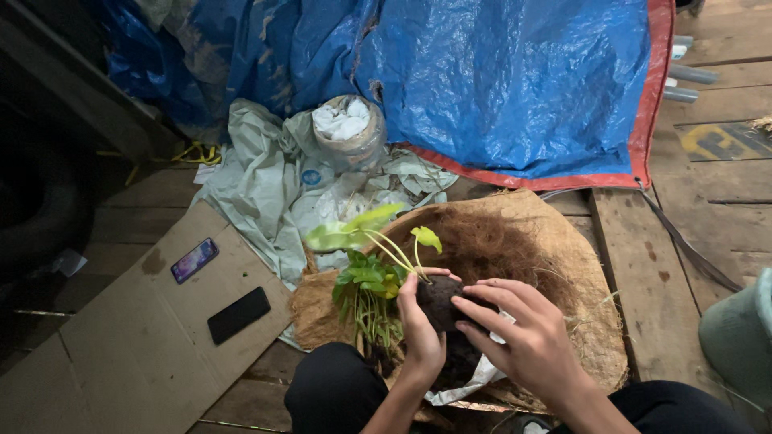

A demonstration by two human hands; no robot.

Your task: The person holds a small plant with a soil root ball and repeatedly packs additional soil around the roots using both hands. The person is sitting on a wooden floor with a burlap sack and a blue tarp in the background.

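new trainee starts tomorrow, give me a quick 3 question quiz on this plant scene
1. True or false: both hands are on the dark soil ball of the small plant.
2. Which lies on the cardboard sheet? A) two phones B) a pair of scissors C) a cup
3. What colour is the tarp behind the coconut fibre pile?

Key
1. True: the left hand cups it from below and the right hand presses its fingertips on it.
2. A: a black phone and a phone with a patterned case.
3. Blue, with a red edge.
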